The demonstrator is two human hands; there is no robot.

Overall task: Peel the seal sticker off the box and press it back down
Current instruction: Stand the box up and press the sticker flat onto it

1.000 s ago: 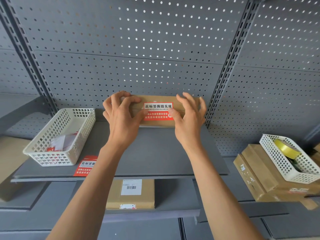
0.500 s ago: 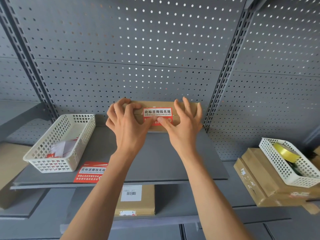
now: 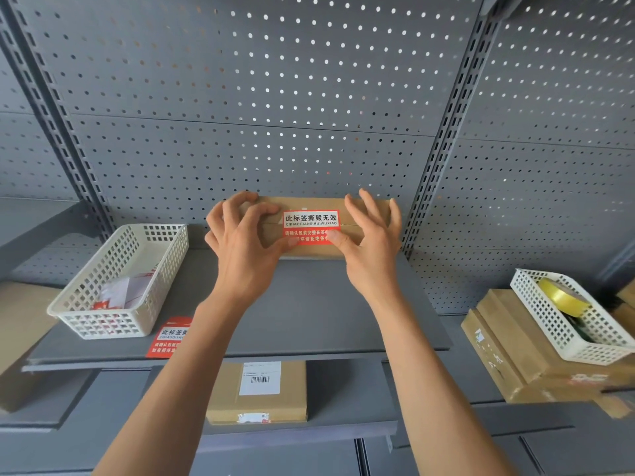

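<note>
Left hand: fingers curled on the box top, thumb pressing the seal sticker at its lower left corner. Right hand: fingers spread over the box's right end, thumb flat on the sticker's lower right corner. Box at the back edge of the shelf, against the pegboard. Sticker lying flat across the flap seam. Step judged: pressing down. Next: rub along remaining edges, check no corner lifts.

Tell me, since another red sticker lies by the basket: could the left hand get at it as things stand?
Probably yes: the spare red sticker lies uncovered on the shelf edge beside the left forearm, but the left hand is now pressing the box's seal sticker.
</note>
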